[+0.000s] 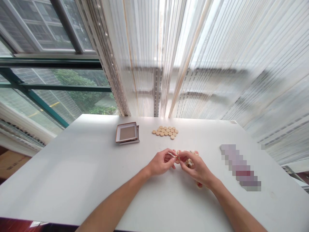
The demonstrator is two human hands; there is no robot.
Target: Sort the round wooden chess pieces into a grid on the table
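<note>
Between the fingertips of both hands is a round wooden xiangqi piece (177, 159) with a red character facing up. My left hand (162, 163) pinches it from the left with thumb and fingers, while my right hand (196, 166) grips its right side. Other xiangqi pieces lie on the table under and around my right hand: a red-marked one (196, 153) beyond the knuckles, a dark-marked one (188, 165) below the palm, and another red one (199, 185) near the wrist. My right hand hides part of this group.
Farther back lies a cluster of plain-faced round pieces (166, 130) on the white table (96, 180). To their left sits a shallow open box (127, 132), apparently stacked on its other half. A pixelated long object (240, 167) lies at the right. Curtains (154, 58) hang behind the table.
</note>
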